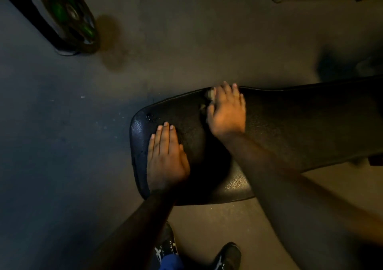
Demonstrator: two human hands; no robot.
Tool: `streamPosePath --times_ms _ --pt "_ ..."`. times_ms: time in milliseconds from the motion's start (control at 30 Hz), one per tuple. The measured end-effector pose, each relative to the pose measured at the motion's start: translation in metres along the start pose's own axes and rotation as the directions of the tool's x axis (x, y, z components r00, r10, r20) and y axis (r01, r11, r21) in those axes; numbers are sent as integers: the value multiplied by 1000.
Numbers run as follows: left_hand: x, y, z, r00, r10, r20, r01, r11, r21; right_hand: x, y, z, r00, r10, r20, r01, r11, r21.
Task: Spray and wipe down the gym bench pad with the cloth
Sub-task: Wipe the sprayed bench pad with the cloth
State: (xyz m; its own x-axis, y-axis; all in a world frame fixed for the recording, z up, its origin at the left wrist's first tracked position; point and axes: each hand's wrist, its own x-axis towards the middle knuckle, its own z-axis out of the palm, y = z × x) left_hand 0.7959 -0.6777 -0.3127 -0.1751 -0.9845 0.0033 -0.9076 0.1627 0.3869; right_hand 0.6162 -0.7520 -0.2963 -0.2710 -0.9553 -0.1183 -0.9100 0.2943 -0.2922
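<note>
— Black textured vinyl: the bench pad (279, 124) lies across the view, its long axis running from a rounded end at lower left out toward the right edge. State of the hands?

— Left hand (164, 157) rests flat on the rounded end, fingers straight and close together, holding nothing; in my judgement it braces the pad. Right hand (227, 112) is pressed down near the pad's far edge, fingers spread wide over the cloth (209, 95).

— Cloth position?

— Mostly hidden beneath the right palm. Only a pale scrap shows by the thumb side. The hand is blurred, so the grip itself cannot be confirmed beyond a flat press.

— What governs the next stroke?

— The long stretch of pad lies to the right of the cloth, along the long axis, and the right hand is the nearer one. Judged as mid-wipe; whether that stretch is already done cannot be told.

— Surface and room?

— Small wet spots (149, 116) near the rounded end suggest spray. No spray bottle in view. The floor (62, 124) is dark and matte, with a stain beside a green-marked weight plate (72, 19) at upper left. Lighting is dim. Dark shoes (227, 255) stand close below the pad.
</note>
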Motion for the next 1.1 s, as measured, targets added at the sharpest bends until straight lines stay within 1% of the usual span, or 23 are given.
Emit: streamPosePath --times_ms 33,100,133,167,233,300,333,367,433,467,500,567,633,667,733,767,833,867,933,967,1000,1033,1100 --pt "0 1 -2 1000 -3 -3 3 1000 -11 -19 -12 6 994 -108 24 108 994 9" --pt "0 1 -2 1000 0 -11 -1 999 -38 -56 -11 11 897 -422 131 422 906 31" --pt "-1 1 -2 1000 -2 -8 1 999 -47 -64 4 7 846 -498 189 499 865 48" --pt "-3 1 -2 1000 -7 -13 6 999 -53 -63 20 1 844 -503 185 504 863 44" --pt "-5 3 -1 999 -8 -31 7 999 -52 -57 43 -9 964 -246 95 245 969 23" --pt "-6 3 -1 999 -9 -33 7 999 -40 -71 33 -4 998 56 8 -56 998 20" --pt "-5 3 -2 1000 -9 -25 8 999 -45 -90 19 2 999 35 -3 -35 999 21" --pt "-5 3 -5 1000 -6 -16 5 998 -60 -113 7 7 995 -96 20 96 995 23" --pt "-4 1 -13 1000 8 3 -7 992 -126 -149 11 10 894 -415 166 418 908 20" --pt "-6 -2 -17 1000 18 4 -17 987 -160 -151 27 6 843 -492 218 502 865 9" --pt "-10 -5 -21 1000 26 -5 -26 983 -182 -146 42 3 847 -491 202 506 862 -24" --pt "-25 -14 -30 1000 0 -23 -4 983 -185 -138 53 2 979 -197 49 199 979 -43" --pt "-40 -24 -33 997 -79 -21 74 984 -159 -153 23 13 983 155 -98 -154 988 18" --pt "-46 -28 -33 993 -118 -13 115 982 -149 -170 -1 22 985 143 -98 -140 990 36" --pt "-51 -33 -30 988 -154 22 156 976 -153 -202 -32 34 975 -222 31 221 975 20" --pt "-52 -34 -28 987 -155 50 161 973 -167 -205 -29 33 910 -396 124 398 917 13" --pt "-53 -39 -25 988 -132 83 146 969 -202 -176 -4 23 815 -557 159 567 823 -27" --pt "-54 -41 -23 990 -119 79 133 969 -208 -155 6 18 856 -501 130 510 859 -52" --pt "-55 -43 -21 992 -117 53 126 970 -208 -123 7 12 998 -60 19 59 998 19" --pt "-55 -42 -21 991 -128 40 134 968 -212 -121 -8 15 991 130 -15 -129 991 39" --pt "-54 -40 -21 989 -142 33 146 964 -223 -125 -28 18 991 132 -33 -131 991 27" --pt "-53 -37 -21 987 -157 29 160 959 -235 -133 -42 21 999 -35 5 35 999 4" --pt "-50 -37 -18 983 -182 20 182 955 -236 -142 -38 25 873 -447 194 456 890 -1"
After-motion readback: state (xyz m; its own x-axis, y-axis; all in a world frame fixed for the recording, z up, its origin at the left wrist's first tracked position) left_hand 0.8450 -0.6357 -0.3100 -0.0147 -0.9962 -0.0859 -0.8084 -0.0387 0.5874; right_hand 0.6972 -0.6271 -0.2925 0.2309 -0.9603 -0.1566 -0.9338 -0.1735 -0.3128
